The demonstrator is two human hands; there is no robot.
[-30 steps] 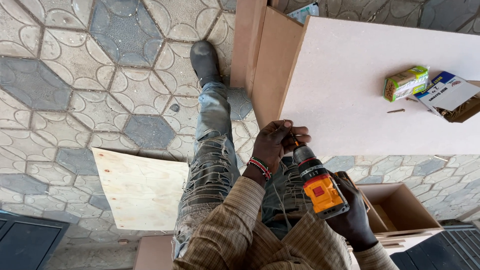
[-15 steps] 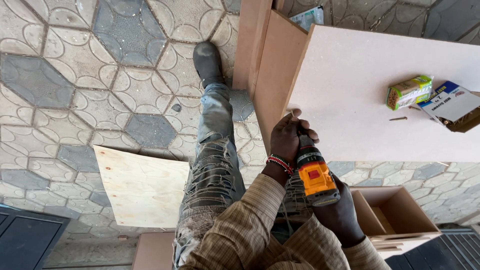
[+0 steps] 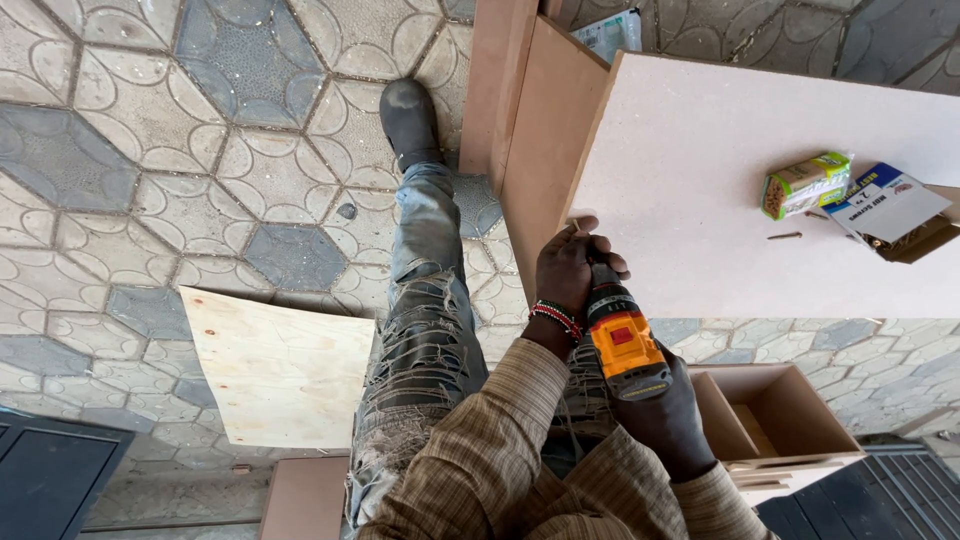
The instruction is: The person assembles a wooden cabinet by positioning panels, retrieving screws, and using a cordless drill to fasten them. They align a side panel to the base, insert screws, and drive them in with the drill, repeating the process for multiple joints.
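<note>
The right hand point(image 3: 665, 420) is wrapped tight round the grip of the orange-and-black drill point(image 3: 622, 335), and the nose points up at the near corner of the pale board point(image 3: 740, 170). The left hand point(image 3: 570, 270) is closed round the front of the drill at the chuck, fingertips up against the board's edge, seemingly pinching a screw point(image 3: 575, 225) there; the screw is mostly hidden, so that is a judgement. The board lies flat across the upright brown panel point(image 3: 545, 150), and the joint sits right where the bit meets the corner.

To do this step well, the drill wants to stay square to the board's face so the screw runs straight down into the panel's thin edge and does not break out the side. Steady pressure along the bit's line, a slow start, then the left fingers come away once the thread bites. The foot point(image 3: 410, 120) is planted by the panel's base, which looks useful for keeping it from shifting.

Further along the board lie a green screw box point(image 3: 805, 185), an open blue-and-white box point(image 3: 890, 205) and a loose screw point(image 3: 785, 237), within reach. A plywood sheet point(image 3: 280, 365) rests on the paved floor point(image 3: 150, 130), and an open drawer box point(image 3: 775, 415) sits beside the right arm.
</note>
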